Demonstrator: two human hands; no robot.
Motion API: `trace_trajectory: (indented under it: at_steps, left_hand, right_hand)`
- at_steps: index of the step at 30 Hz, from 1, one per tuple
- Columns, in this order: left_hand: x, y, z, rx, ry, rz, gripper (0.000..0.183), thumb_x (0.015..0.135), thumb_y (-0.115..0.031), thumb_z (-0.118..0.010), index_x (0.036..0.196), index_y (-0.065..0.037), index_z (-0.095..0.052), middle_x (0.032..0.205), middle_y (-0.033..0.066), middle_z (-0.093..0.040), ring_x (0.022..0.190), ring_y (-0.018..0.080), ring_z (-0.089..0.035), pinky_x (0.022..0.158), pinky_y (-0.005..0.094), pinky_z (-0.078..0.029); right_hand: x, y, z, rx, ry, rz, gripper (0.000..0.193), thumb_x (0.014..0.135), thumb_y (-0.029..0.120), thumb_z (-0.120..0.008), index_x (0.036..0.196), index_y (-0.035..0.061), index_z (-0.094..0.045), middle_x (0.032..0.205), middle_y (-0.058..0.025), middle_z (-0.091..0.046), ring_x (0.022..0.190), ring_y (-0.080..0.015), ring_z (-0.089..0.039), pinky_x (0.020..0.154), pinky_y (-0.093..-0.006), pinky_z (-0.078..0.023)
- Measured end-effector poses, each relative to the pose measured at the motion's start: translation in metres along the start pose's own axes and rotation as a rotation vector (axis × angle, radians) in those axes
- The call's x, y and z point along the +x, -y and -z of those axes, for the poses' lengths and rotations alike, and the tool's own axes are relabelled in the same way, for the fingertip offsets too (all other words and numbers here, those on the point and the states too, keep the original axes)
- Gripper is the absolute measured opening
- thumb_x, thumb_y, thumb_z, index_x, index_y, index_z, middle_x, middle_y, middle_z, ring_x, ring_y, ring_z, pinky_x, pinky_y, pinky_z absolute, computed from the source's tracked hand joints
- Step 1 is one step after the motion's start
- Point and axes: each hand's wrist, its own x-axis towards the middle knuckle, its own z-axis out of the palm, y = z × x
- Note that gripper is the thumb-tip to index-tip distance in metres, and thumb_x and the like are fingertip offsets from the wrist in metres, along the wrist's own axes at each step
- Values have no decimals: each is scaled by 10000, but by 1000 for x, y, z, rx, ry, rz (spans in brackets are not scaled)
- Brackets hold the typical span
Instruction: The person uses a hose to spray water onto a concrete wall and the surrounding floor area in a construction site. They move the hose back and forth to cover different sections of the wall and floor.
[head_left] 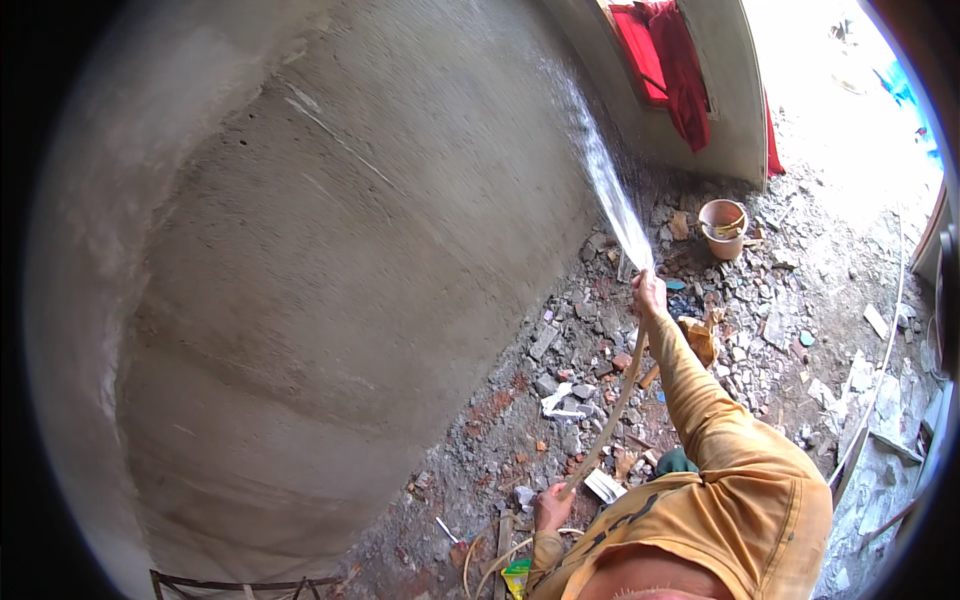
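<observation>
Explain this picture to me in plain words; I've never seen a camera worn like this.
There is no machine at work here, only a person's two bare hands. The single picture comes from a wide fisheye camera on the person's head, looking down, which is why straight edges bend near the dark rim.

The right hand, at the end of the outstretched arm, grips a hose near its tip; the left hand holds it further back. A water jet shoots out beside the grey wall.

Broken rubble covers much of the ground, with a bucket standing on it. Red cloth hangs at an opening beyond.
</observation>
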Motion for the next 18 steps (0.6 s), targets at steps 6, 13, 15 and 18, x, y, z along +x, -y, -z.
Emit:
trace_trajectory:
  at_steps: [6,13,15,18]
  left_hand:
    - [-33,-17,0,108,115,68,276,750,-269,-623,925,-54,-620,794,80,-637,728,138,-596,670,280,-452]
    - [-17,-37,-5,130,79,65,296,747,-279,-616,932,-48,-608,802,104,-636,742,196,-616,667,301,-458]
    - [-11,-41,-4,113,80,55,270,751,-252,-615,929,-49,-605,786,100,-636,718,182,-615,647,293,-460]
    - [-3,-30,-6,87,60,46,233,754,-214,-616,919,-50,-603,776,101,-634,703,173,-615,631,285,-462]
  right_hand:
    - [-18,-35,6,-47,150,-330,361,827,376,-326,643,89,-445,443,16,-328,314,-107,-286,295,-280,-220]
    - [8,-37,29,37,-99,-147,449,844,384,-339,620,40,-522,490,-35,-459,375,-143,-414,366,-287,-321]
    - [9,-23,29,102,-111,-145,405,842,365,-353,640,53,-514,483,-19,-437,376,-123,-401,359,-273,-317]
    - [-3,4,24,151,-36,-129,371,844,342,-358,653,61,-507,480,-8,-421,364,-105,-375,347,-262,-300]
